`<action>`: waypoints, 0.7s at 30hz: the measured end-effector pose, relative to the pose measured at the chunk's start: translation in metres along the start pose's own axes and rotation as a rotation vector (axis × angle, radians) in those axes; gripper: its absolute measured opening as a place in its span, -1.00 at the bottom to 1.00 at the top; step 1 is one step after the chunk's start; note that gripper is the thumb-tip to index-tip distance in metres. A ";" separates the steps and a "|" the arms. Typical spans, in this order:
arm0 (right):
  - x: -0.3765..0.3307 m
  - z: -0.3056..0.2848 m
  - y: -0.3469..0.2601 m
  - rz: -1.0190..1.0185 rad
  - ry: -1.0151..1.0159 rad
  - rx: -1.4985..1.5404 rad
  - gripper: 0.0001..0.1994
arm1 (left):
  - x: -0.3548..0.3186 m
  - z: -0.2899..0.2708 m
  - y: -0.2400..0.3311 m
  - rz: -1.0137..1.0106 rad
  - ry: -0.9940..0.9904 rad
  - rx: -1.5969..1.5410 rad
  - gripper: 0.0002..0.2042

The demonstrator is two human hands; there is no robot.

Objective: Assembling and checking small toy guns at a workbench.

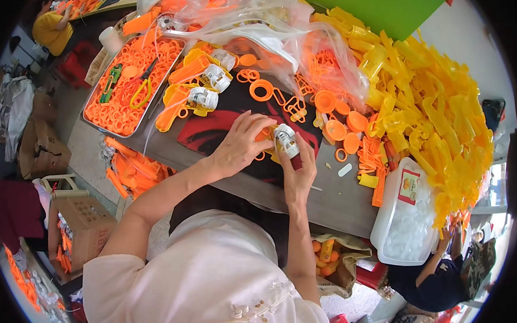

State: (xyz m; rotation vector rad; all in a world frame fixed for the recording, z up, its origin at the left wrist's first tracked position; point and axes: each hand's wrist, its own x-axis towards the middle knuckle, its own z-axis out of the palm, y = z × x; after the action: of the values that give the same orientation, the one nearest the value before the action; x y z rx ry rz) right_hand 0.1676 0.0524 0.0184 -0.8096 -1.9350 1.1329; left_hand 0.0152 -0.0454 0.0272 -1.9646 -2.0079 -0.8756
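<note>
Over the dark red and black mat (214, 116), my left hand (240, 144) has its fingers curled over a small orange piece at the near end of a plastic toy assembly. My right hand (300, 174) grips the same assembly, thumb and fingers round its white mechanism (285, 141). Between the hands, part of the assembly is hidden by fingers. Left of the mat lie several similar toy assemblies (205, 97) with yellow shells, orange handles and white mechanisms. Orange rings (261, 90) and round orange caps (335, 130) are spread just beyond my hands.
A metal tray (86, 109) of orange rings holds scissors (144, 81) and a green tool (110, 84). Yellow shells (422, 105) heap up at right, beside a white tub (386, 213) of clear parts. Plastic bags (275, 35) lie at the back. Other people are at the far left and right.
</note>
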 end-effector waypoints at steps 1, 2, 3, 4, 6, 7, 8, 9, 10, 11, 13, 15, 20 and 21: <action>0.001 -0.004 0.010 0.013 -0.018 0.005 -0.50 | 0.003 -0.003 0.000 0.002 0.000 -0.040 -0.76; 0.002 -0.007 0.010 0.015 -0.019 0.007 -0.50 | 0.002 -0.004 -0.004 0.001 -0.003 -0.039 -0.76; 0.004 -0.010 0.007 -0.015 -0.045 -0.048 -0.49 | 0.001 -0.004 -0.011 -0.032 0.078 -0.098 -0.78; 0.005 -0.012 0.004 -0.044 -0.071 -0.103 -0.47 | 0.001 -0.005 -0.017 -0.065 0.161 -0.158 -0.80; 0.006 -0.015 0.001 -0.066 -0.092 -0.116 -0.46 | 0.018 -0.015 -0.011 -0.057 0.183 -0.119 -0.70; 0.007 -0.016 0.001 -0.090 -0.113 -0.127 -0.44 | 0.028 -0.015 -0.006 0.031 0.088 -0.128 -0.64; 0.008 -0.015 0.001 -0.094 -0.115 -0.126 -0.44 | 0.036 -0.015 -0.001 0.117 -0.004 -0.131 -0.57; 0.008 -0.014 0.001 -0.134 -0.095 -0.158 -0.40 | 0.040 -0.010 0.000 0.198 -0.031 -0.002 -0.46; 0.009 -0.014 0.001 -0.174 -0.075 -0.190 -0.36 | 0.041 -0.006 0.000 0.198 -0.029 0.000 -0.46; 0.008 -0.014 -0.002 -0.174 -0.072 -0.191 -0.36 | 0.043 -0.001 0.000 0.184 -0.079 -0.008 -0.45; 0.005 -0.015 -0.012 0.014 -0.047 0.079 -0.34 | 0.042 0.002 -0.001 0.172 -0.131 -0.018 -0.43; -0.004 -0.029 -0.017 -0.065 -0.052 -0.132 -0.35 | 0.035 0.000 -0.006 0.009 -0.086 -0.262 -0.38; -0.026 -0.047 0.008 -0.325 -0.233 -0.536 -0.70 | 0.020 0.002 -0.015 -0.234 -0.071 -0.720 -0.47; -0.026 -0.044 0.009 -0.334 -0.163 -0.534 -0.81 | 0.019 0.005 -0.017 -0.236 -0.071 -0.719 -0.47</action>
State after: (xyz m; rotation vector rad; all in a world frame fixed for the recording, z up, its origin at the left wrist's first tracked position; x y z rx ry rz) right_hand 0.2200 0.0541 0.0183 -0.6352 -2.4449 0.4965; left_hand -0.0014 -0.0254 0.0284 -2.1101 -2.1919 -1.8123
